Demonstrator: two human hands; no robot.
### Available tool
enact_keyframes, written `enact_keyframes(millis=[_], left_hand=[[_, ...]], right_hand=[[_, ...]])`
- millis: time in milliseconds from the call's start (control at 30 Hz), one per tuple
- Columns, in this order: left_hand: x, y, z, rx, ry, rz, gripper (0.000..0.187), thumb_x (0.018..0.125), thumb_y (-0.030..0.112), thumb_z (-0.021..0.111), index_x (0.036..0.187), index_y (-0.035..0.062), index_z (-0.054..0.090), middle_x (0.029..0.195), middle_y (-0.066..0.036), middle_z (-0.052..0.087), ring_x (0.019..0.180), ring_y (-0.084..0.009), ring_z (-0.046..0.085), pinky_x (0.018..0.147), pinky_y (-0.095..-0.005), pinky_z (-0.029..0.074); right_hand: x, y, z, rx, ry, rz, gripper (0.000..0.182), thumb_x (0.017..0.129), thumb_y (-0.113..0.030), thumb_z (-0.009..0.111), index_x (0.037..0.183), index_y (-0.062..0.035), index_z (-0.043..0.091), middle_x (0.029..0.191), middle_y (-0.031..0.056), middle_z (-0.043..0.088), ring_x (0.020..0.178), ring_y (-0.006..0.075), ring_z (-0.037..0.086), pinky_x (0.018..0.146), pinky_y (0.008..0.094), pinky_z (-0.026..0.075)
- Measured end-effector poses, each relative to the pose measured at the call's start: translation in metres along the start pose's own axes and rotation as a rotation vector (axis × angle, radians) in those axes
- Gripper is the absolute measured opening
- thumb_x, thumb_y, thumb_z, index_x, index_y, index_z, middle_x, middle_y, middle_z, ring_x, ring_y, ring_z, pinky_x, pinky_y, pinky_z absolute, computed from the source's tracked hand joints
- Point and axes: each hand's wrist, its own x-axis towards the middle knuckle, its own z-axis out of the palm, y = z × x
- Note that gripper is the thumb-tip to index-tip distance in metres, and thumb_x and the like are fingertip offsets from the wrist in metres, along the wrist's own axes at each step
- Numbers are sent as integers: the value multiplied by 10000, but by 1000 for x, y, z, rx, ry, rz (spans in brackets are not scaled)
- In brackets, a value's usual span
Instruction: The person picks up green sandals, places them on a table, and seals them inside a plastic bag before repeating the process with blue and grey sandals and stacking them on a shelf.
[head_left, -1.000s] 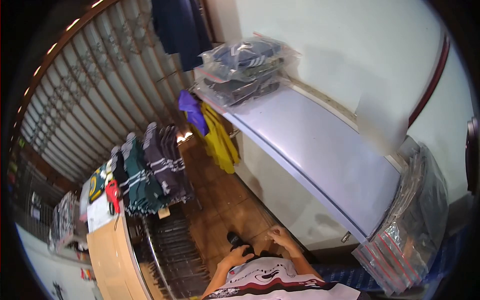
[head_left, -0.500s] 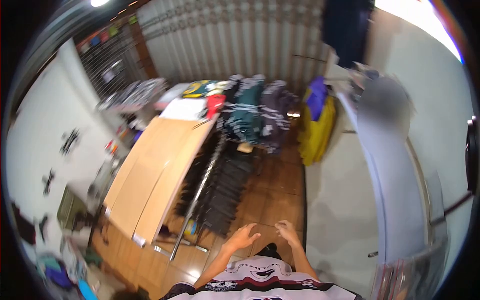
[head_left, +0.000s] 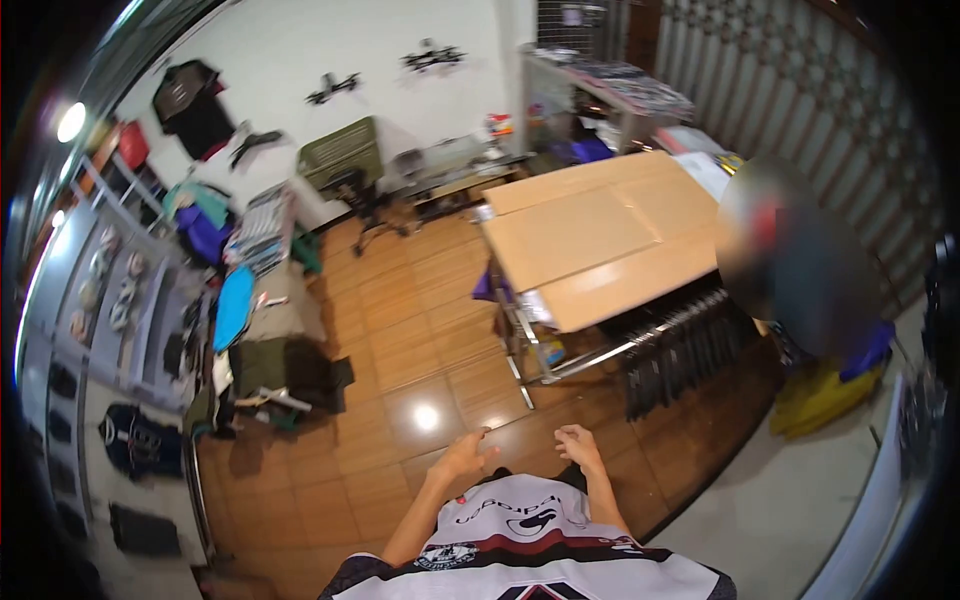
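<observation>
My left hand [head_left: 464, 456] hangs in front of my white shirt [head_left: 512, 505], its fingers loosely spread and nothing in them. Level with it, my right hand [head_left: 577, 446] is half curled with its fingers apart, also holding nothing. Neither hand touches anything. Beyond them stands a table [head_left: 610, 225] with a light wooden top on a metal frame. Dark garments [head_left: 680, 355] hang from a rail below its near side.
Tiled floor [head_left: 380, 350] stretches ahead. To the left are a stack of folded clothes [head_left: 265, 235], a dark green cloth pile [head_left: 285, 375] and wall shelves [head_left: 110, 290]. A wheeled chair [head_left: 345, 165] stands at the back, and a yellow garment [head_left: 825, 395] lies right.
My view has swung to the left, so the table now appears further right and the chair and left shelves show more fully. Both hands stay raised in front of me, empty.
</observation>
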Motion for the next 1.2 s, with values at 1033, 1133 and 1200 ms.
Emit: enact_keyframes(millis=[1033,1133,1200], left_hand=[[37,-391,-182,-989,410,-1384,366,1011,384,590,1109,40,666,941,-85,704,782,-220,682,639,-382,543],[78,-404,-215,-973,384,-1377,350,1008,390,589,1044,50,664,890,-73,692,738,-212,664,610,-379,528],[110,-416,-243,-952,366,-1355,345,1006,393,588,1001,56,663,855,-64,685,709,-207,652,591,-377,518]], right_hand=[[409,-280,377,-524,-455,-159,508,933,-355,749,1259,14,621,1032,126,723,804,196,713,631,325,589],[451,-305,384,-462,-412,-26,501,945,-360,728,1274,0,616,1082,126,712,864,215,724,679,353,592],[485,-307,384,-343,-379,79,503,953,-367,710,1291,-9,608,1114,129,704,913,238,729,716,389,593]])
